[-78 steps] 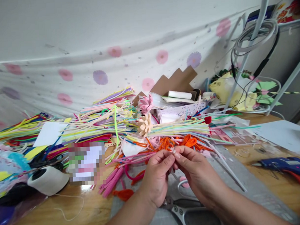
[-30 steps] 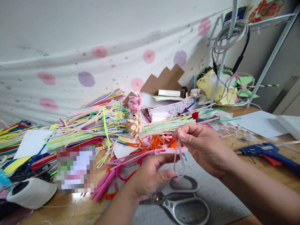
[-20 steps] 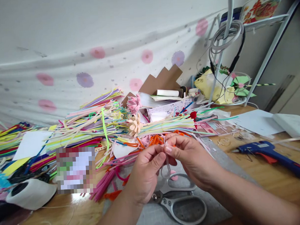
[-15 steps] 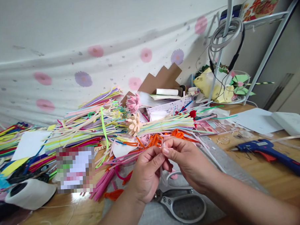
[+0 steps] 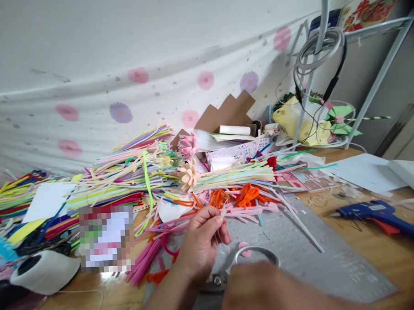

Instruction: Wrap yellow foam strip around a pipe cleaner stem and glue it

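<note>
My left hand (image 5: 202, 239) is closed in a pinch over the middle of the table, thumb against the fingers. A thin whitish strand (image 5: 223, 212) sticks up from between its fingertips; its exact kind is too small to make out. My right hand (image 5: 255, 285) is smeared by motion low in the view, and its fingers cannot be made out. It covers part of the scissors (image 5: 255, 251), whose upper handle loop shows beyond it. A small pink piece (image 5: 244, 249) lies at that loop, on the grey cutting mat (image 5: 300, 251).
Bundles of coloured pipe cleaners (image 5: 115, 182) spread along the back and left. Orange looped pipe cleaners (image 5: 248, 195) lie just beyond my hands. A blue glue gun (image 5: 377, 211) rests on the right, a white thread cone (image 5: 47, 271) on the left. A metal rack (image 5: 309, 91) stands back right.
My right hand has left the left hand's fingertips and moved down toward the scissors. My left hand stays pinched on the strand. The view has shifted slightly.
</note>
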{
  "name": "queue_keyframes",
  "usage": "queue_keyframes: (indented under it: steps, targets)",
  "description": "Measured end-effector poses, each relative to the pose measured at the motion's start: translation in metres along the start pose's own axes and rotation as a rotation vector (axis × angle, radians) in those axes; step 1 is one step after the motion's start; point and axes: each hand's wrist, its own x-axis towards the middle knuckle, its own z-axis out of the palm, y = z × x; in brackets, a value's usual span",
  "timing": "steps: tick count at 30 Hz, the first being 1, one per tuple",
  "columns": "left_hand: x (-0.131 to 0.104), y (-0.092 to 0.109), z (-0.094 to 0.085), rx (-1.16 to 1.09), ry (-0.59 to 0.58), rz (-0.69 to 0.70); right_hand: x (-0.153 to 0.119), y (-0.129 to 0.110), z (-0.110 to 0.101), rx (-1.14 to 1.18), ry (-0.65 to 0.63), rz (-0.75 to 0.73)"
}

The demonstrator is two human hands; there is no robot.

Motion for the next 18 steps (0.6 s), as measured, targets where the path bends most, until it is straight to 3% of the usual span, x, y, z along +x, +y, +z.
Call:
queue_keyframes:
  steps: [4,6,8,12,15,18]
  targets:
    - [0.001,0.003,-0.004,0.025,0.031,-0.007,-0.012,0.029,0.012,-0.52,-0.121,0.247]
    - [0.0,0.005,-0.004,0.046,0.055,0.005,-0.019,0.043,0.023,-0.771,-0.178,0.252]
    - [0.0,0.008,-0.004,0.076,0.082,0.026,-0.023,0.051,0.035,-0.866,-0.168,0.194]
    - [-0.002,0.018,-0.006,0.13,0.129,0.081,-0.022,0.044,0.041,-0.796,-0.151,0.253]
    - [-0.003,0.028,-0.012,0.15,0.168,0.157,-0.026,0.029,0.018,-0.637,-0.12,0.391]
    - [-0.004,0.039,-0.019,0.157,0.225,0.242,-0.038,0.019,-0.014,-0.468,-0.007,0.523]
